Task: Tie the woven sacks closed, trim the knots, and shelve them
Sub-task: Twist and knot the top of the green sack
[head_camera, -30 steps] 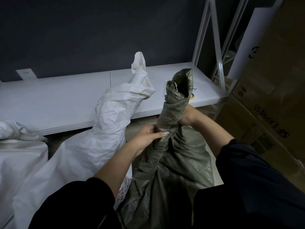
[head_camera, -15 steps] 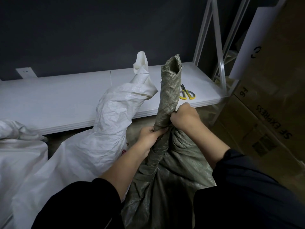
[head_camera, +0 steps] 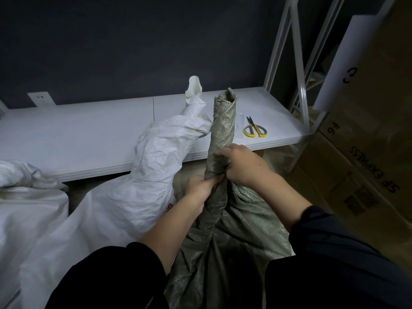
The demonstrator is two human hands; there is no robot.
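On the floor before the low white shelf (head_camera: 89,134): one olive-green woven sack (head_camera: 223,253), body slumped in soft folds, coarse glinting weave.

Neck (head_camera: 223,130): stands upright as a narrow twisted column, frayed at the rim. A second ago its mouth gaped and flopped sideways; it is now wrung tight, so the sack looks gathered and ready for knotting. No knot is made yet, as far as the dim view allows.

Left hand (head_camera: 198,188): fingers curled round the base of the neck, gripping.

Right hand (head_camera: 243,166): wrapped round the neck just above the left, touching it. It has come round from behind the neck to the front.

White woven sack (head_camera: 156,175): crinkled, papery sheen, leaning on the shelf edge just beside the green one, its top twisted to a point.

Scissors (head_camera: 254,129): yellow-handled, flat on the shelf, near the neck, previously hidden behind it; trimming and shelving remain.
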